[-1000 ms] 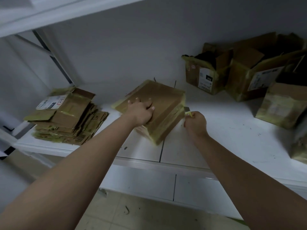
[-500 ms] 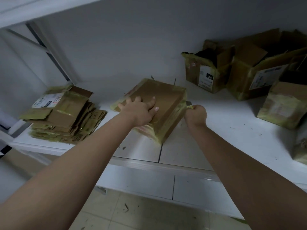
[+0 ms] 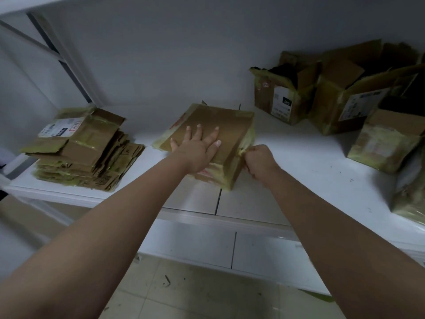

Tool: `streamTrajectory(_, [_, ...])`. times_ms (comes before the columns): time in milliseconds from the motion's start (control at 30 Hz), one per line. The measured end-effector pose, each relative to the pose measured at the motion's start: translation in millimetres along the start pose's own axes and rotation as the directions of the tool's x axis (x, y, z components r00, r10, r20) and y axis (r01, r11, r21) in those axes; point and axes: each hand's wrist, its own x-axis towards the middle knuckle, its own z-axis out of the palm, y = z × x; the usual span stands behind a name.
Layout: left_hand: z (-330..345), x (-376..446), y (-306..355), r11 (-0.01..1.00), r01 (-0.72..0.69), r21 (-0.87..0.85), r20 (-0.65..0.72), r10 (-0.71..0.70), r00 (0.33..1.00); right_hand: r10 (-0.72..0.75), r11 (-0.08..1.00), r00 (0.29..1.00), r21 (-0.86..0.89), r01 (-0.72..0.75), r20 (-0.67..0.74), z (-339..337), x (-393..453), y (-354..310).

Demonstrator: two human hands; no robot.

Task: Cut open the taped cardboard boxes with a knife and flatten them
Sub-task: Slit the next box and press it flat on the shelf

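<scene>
A taped brown cardboard box (image 3: 230, 125) lies tilted on the white shelf (image 3: 310, 176), its edges wrapped in yellowish tape. My left hand (image 3: 197, 146) presses flat on the box's top with its fingers spread. My right hand (image 3: 259, 160) is a fist against the box's right side, at the taped edge. It grips a small knife whose handle and blade are almost wholly hidden by the fist and the box.
A stack of flattened boxes (image 3: 87, 148) sits at the shelf's left end. Opened boxes (image 3: 282, 97) (image 3: 345, 97) stand at the back right, with taped ones (image 3: 386, 143) (image 3: 411, 192) nearer on the right. The shelf's front edge (image 3: 230, 219) runs below my arms.
My left hand has flattened and spread out on the box top. My right fist has moved in against the box's right edge, so the knife tip seen earlier is now hidden.
</scene>
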Motion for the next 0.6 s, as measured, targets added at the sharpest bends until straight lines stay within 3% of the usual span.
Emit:
streamTrajectory(167, [1,-2,1,1.000,0.009,0.007,-0.017,-0.009,1.000,0.033,0.997,0.998,0.072,-0.037,0.054,-2,-35,3])
streamTrajectory(333, [0,-5,3,0.999,0.031,0.013,-0.017,-0.030,0.999,0.065,0.997,0.984,0.031,-0.071,0.163,3,-75,-4])
streamTrajectory(600, [-2,-10,5,0.998,0.044,0.042,-0.001,-0.044,0.999,0.069,0.980,0.970,0.166,-0.110,0.233,2,-110,6])
